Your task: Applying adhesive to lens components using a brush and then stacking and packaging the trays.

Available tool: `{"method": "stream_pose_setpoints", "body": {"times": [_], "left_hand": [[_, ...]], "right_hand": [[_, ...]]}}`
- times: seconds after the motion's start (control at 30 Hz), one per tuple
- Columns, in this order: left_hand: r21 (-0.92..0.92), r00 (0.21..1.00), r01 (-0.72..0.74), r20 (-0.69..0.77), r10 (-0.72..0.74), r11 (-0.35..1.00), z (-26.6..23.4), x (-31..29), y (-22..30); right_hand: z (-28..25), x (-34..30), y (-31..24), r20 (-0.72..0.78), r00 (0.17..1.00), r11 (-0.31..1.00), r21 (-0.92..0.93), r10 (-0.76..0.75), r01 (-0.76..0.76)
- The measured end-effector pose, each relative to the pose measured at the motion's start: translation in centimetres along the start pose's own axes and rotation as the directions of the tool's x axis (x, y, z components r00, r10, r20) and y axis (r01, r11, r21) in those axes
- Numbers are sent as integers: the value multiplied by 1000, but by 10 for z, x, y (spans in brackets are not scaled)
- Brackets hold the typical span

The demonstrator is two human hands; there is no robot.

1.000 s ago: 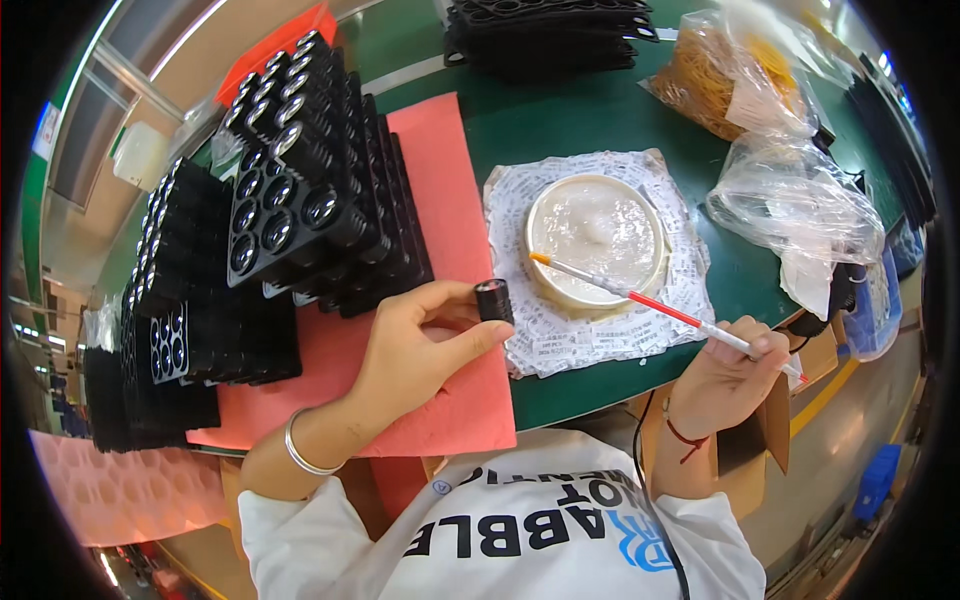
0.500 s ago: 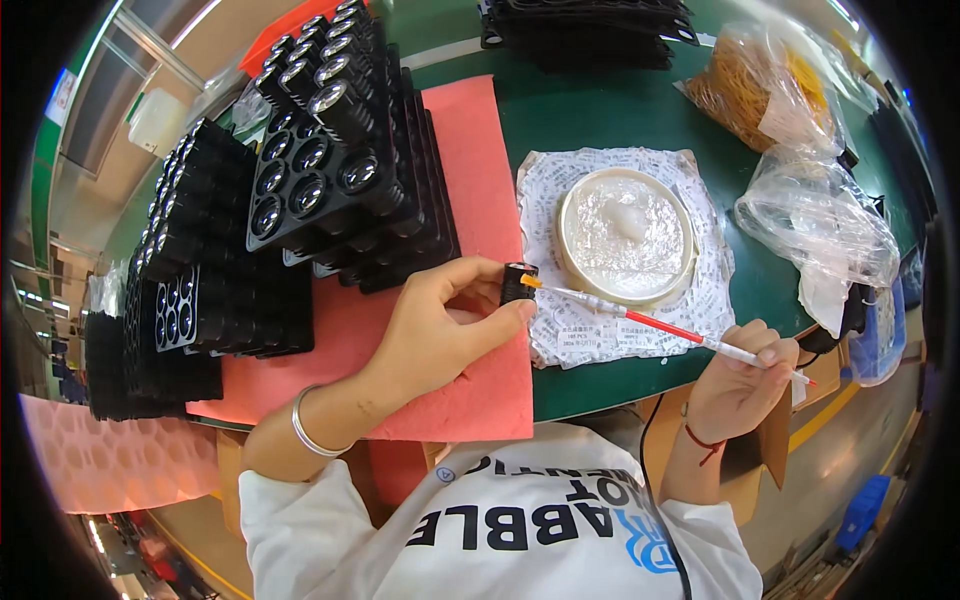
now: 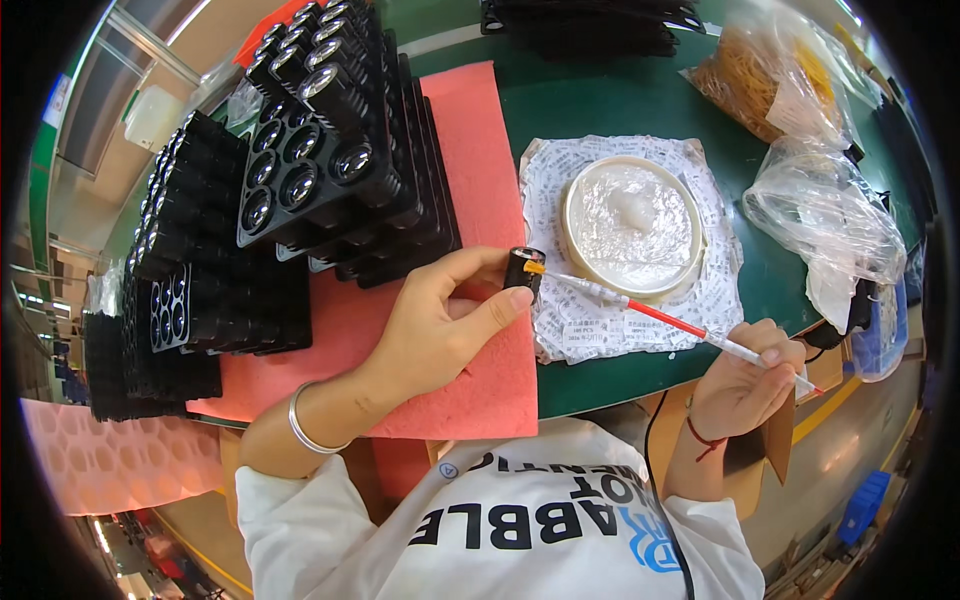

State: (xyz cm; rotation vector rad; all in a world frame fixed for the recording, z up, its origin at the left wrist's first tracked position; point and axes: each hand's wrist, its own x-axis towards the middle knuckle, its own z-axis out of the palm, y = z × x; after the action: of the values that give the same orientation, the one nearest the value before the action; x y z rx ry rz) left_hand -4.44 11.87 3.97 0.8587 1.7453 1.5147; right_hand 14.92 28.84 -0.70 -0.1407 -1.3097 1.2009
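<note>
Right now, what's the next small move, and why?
Probably a short stroke of the brush across the upper end of the black cylinder: its orange tip already appears there, though contact is hard to confirm. The right hand grips the handle, and the left hand pinches the cylinder.

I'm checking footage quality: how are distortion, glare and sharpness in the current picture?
Head view: strong fisheye bend, black corners; head view: glare on the clear plastic bag and glossy contents of the round dish; head view: the black cylinder in the left hand and brush in the right hand look fairly sharp, the far-left background softer.
</note>
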Motion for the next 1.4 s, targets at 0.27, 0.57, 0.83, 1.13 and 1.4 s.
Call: {"method": "stream_pose_setpoints", "body": {"times": [0.27,0.57,0.83,1.13,1.4], "left_hand": [[-14,1000,-6,15,6,1000,-1,0,1],[21,1000,-31,-3,31,999,-2,0,0],[35,999,-46,3,46,998,-1,1,-3],[54,998,-52,-19,54,997,-1,2,-2],[30,996,-84,-22,85,996,-2,2,-2]], "right_hand": [[4,-2,2,-75,996,998,-35,-47,45],[4,-2,2,-129,990,998,8,-54,56],[0,-2,2,-107,994,991,130,5,9],[-2,-3,-3,80,996,990,132,33,-43],[3,-5,2,-19,996,996,-3,-87,87]]}}
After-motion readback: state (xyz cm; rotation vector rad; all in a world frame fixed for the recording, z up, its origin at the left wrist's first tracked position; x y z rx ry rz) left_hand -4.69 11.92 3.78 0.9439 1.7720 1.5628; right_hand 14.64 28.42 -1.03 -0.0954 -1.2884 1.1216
